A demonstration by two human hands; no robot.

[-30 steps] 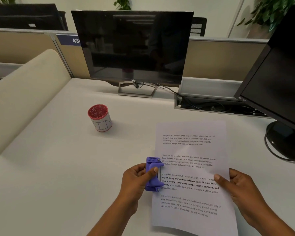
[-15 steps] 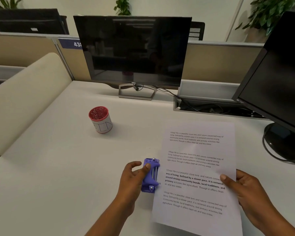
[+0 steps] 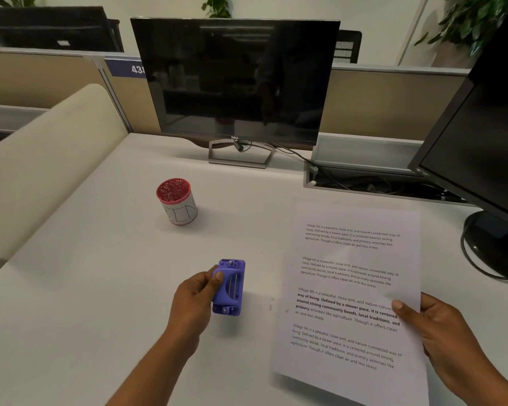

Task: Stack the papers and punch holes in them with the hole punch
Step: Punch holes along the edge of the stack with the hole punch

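A stack of white printed papers (image 3: 349, 288) lies on the white desk (image 3: 85, 288), right of centre. My right hand (image 3: 428, 326) pinches its right edge, thumb on top of the text. A small purple hole punch (image 3: 229, 287) is tipped on its side, well left of the papers' left edge and clear of them. My left hand (image 3: 192, 300) grips the punch from its left, thumb across the top. Two small dark dots show near the papers' left edge.
A red mesh cup (image 3: 176, 200) with a white label stands to the back left. A dark monitor (image 3: 235, 80) stands at the back, and another monitor (image 3: 487, 148) with its round base at the right. An open cable tray (image 3: 373, 186) lies behind the papers.
My left hand has pulled the hole punch off the papers' left edge and moved it left, tipping it over. My right hand keeps hold of the papers, which have shifted slightly right.
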